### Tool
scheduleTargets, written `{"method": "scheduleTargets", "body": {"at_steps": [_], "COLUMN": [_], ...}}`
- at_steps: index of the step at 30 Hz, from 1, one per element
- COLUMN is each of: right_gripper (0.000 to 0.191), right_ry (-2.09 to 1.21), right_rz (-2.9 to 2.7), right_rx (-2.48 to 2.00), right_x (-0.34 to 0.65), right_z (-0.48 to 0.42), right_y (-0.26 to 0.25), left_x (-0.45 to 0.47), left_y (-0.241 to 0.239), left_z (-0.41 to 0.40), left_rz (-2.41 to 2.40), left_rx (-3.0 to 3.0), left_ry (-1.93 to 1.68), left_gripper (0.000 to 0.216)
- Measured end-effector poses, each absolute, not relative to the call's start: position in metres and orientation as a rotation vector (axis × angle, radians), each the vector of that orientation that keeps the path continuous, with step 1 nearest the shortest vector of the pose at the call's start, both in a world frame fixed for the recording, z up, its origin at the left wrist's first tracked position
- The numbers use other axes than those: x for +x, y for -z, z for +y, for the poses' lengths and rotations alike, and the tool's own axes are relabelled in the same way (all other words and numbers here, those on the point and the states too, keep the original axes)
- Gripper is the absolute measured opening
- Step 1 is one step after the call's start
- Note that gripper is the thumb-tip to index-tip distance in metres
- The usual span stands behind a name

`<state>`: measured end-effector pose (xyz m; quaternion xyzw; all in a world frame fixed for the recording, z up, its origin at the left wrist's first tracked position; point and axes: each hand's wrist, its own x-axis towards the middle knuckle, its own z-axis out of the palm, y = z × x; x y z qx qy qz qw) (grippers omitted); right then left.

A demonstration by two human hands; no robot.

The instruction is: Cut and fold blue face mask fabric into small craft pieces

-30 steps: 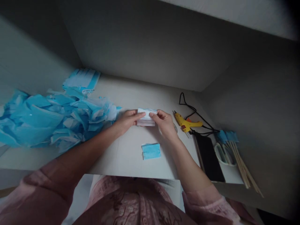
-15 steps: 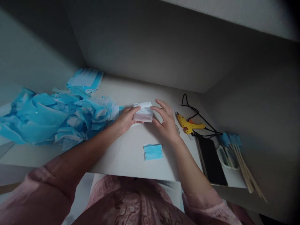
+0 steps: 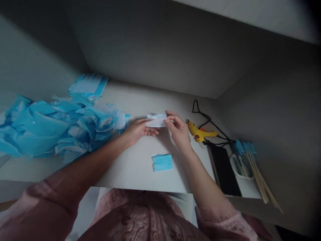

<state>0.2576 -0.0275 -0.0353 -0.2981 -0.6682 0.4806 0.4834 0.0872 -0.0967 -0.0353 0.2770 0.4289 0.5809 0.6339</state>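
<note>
Head: left hand [image 3: 135,132] and right hand [image 3: 179,132] hold fabric [image 3: 157,122].

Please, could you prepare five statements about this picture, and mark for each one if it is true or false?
1. The left hand and the right hand both hold the white piece. True.
2. The glue gun is green. False: its body is yellow.
3. The blue rectangle lies flat on the tabletop, apart from both hands. True.
4. The wooden sticks lie at the left end of the tabletop. False: they lie at the right end.
5. The crumpled blue and white pile is on the left side. True.
</note>
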Motion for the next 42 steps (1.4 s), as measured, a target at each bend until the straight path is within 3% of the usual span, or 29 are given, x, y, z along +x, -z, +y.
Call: {"method": "scheduleTargets", "body": {"at_steps": [4, 8, 10, 15, 20, 22, 26, 28, 30, 35, 40, 42], "right_gripper": [0.025, 0.025, 0.026, 0.034, 0.076, 0.075, 0.035, 0.030, 0.035, 0.047, 0.089, 0.079], "right_ry": [-1.362, -1.363, -1.368, -1.407, -1.208, -1.175, -1.121, -1.149, -1.241, -1.380, -1.303, -1.247], "right_rz": [-1.445, -1.374, -1.352, -1.461, -1.846, -1.999, -2.073, -1.978, -1.869, -1.857, -2.140, -2.123], "right_rx": [-0.795, -0.844, -0.852, -0.840, -0.784, -0.726, -0.767, -0.818, -0.844, -0.825, -0.776, -0.815], "right_x": [0.254, 0.251, 0.250, 0.254, 0.263, 0.265, 0.263, 0.261, 0.261, 0.264, 0.262, 0.259], "right_z": [-0.027, -0.028, -0.028, -0.025, -0.025, -0.027, -0.032, -0.031, -0.028, -0.024, -0.034, -0.037], "right_y": [0.037, 0.035, 0.036, 0.040, 0.030, 0.025, 0.026, 0.030, 0.034, 0.034, 0.027, 0.028], "left_x": [0.087, 0.086, 0.086, 0.086, 0.087, 0.088, 0.088, 0.086, 0.085, 0.083, 0.084, 0.085], "left_y": [0.039, 0.040, 0.039, 0.039, 0.036, 0.034, 0.033, 0.033, 0.033, 0.031, 0.032, 0.033], "left_z": [-0.097, -0.095, -0.095, -0.098, -0.099, -0.100, -0.100, -0.099, -0.097, -0.096, -0.099, -0.100], "left_rz": [0.937, 0.883, 0.871, 1.053, 1.252, 1.317, 1.378, 1.374, 1.338, 1.318, 1.504, 1.545], "left_rx": [0.720, 0.709, 0.738, 0.802, 0.858, 0.948, 1.065, 1.060, 1.017, 1.017, 1.295, 1.416], "left_ry": [-1.285, -1.209, -1.190, -1.305, -1.305, -1.233, -1.182, -1.249, -1.356, -1.533, -1.469, -1.416], "left_gripper": [0.031, 0.068, 0.077, 0.044, 0.010, 0.013, 0.020, 0.015, 0.008, 0.015, 0.012, 0.009]}}
